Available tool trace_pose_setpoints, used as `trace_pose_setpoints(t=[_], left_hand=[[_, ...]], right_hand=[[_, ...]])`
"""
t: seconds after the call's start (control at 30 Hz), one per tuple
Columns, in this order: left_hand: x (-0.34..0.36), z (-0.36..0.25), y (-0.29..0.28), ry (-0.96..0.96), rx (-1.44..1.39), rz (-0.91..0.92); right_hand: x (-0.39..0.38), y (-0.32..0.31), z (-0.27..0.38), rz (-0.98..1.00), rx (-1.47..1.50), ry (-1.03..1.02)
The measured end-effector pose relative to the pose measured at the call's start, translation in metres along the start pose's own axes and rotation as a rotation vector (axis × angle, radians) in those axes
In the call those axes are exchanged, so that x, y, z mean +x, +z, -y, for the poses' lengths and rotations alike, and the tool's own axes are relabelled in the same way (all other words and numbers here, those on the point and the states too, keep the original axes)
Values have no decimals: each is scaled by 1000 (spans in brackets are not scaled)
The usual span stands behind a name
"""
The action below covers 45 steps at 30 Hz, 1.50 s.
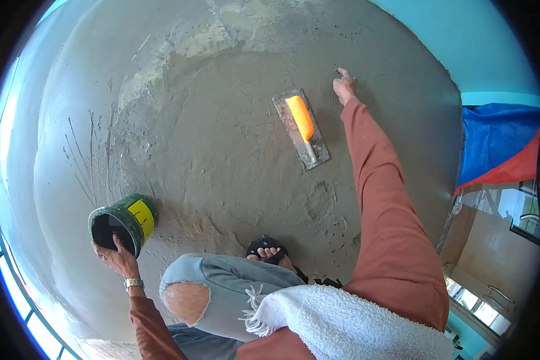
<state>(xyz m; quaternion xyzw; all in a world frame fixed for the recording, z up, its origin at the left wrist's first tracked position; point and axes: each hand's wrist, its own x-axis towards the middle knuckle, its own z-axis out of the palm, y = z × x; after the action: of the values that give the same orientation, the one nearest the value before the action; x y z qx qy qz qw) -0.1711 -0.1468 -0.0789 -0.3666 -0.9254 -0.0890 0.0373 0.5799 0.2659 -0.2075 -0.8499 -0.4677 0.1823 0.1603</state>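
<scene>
Screed (234, 150) mostly flat; rough at top, footprints near the foot. Right hand (344, 85) holds nothing, fingers pressed on the wet surface, trowel (302, 128) lying just left of them. Left hand (117, 258) grips bucket (125, 221) rim.

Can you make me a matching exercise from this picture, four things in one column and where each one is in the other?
Things:
1. trowel
2. bucket
3. towel
4. right hand

Places:
A. held at the rim by the left hand
B. draped over the lap
C. lying flat on the wet cement
D. pressed on the cement beyond the trowel

Pairs: 1-C, 2-A, 3-B, 4-D
</scene>
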Motion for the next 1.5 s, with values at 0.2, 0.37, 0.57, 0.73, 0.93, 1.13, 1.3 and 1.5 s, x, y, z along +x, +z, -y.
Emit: trace_pose_setpoints(t=[0.2, 0.37, 0.57, 0.73, 0.93, 1.13, 1.3, 1.5], left_hand=[[-1, 4, 0, 35, 27, -19], [-2, -9, -6, 21, 0, -13], [-2, -3, -5, 16, 9, -17], [-1, -4, -3, -8, 18, 1], [-2, -5, -5, -21, 10, 11], [-2, -3, -3, 10, -7, -5], [-2, -4, -5, -2, -20, -9], [-3, -9, -5, -36, -27, 16]], right_hand=[[9, 12, 4, 5, -85, 16], [7, 5, -1, -65, 33, 7], [10, 8, 5, -90, 45, -34], [11, 14, -4, -160, -135, -94], [18, 16, -9, -131, -113, -155], [11, 22, 3, -236, -129, -180], [11, 17, 7, -177, -146, -147], [14, 23, -1, -271, -130, -146]])
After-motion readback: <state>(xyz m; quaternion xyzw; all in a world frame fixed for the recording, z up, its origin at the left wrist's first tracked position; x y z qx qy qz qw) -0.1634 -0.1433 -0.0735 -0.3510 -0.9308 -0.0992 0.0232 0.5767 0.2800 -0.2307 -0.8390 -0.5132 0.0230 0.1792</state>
